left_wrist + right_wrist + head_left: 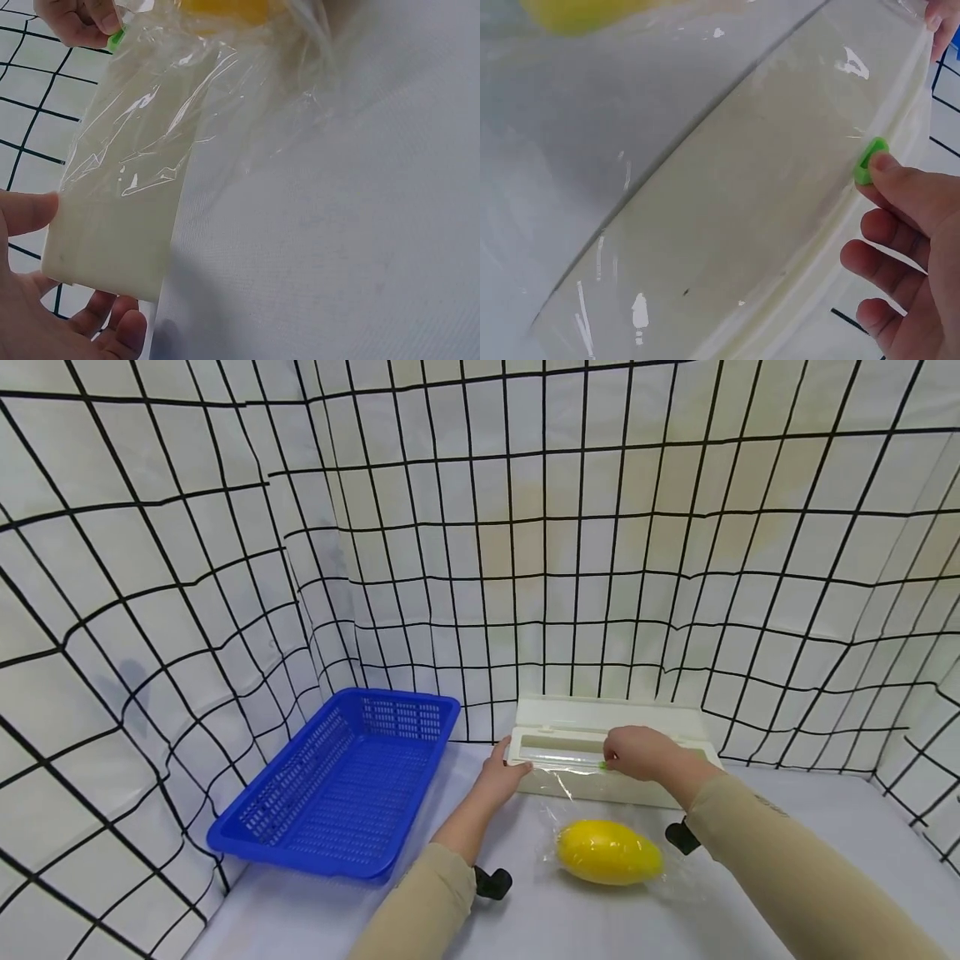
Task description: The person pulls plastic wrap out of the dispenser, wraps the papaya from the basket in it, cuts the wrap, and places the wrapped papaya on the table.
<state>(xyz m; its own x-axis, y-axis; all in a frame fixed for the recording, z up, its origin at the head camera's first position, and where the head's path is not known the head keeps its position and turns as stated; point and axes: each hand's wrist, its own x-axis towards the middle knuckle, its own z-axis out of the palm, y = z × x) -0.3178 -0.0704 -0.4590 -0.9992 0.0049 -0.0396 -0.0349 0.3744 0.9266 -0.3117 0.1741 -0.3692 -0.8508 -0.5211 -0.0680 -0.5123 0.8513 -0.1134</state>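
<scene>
A cream cling film dispenser (600,785) lies on the table with its lid (611,712) raised at the back. My left hand (501,774) grips its left end, thumb on the upper edge and fingers round the end, as the left wrist view shows. Between thumb and forefinger, my right hand (911,232) pinches the small green slide cutter (870,160) on the dispenser's edge. Clear cling film (150,127) hangs over the front and reaches onto the table. On or under that film, I cannot tell which, lies a yellow oval fruit (609,852), nearer to me.
Left of the dispenser stands a blue plastic basket (420,793) with perforated sides. White walls with a black grid (540,568) rise behind and at both sides of the white table (540,927). A black wrist mount (492,883) sticks out beside my left sleeve.
</scene>
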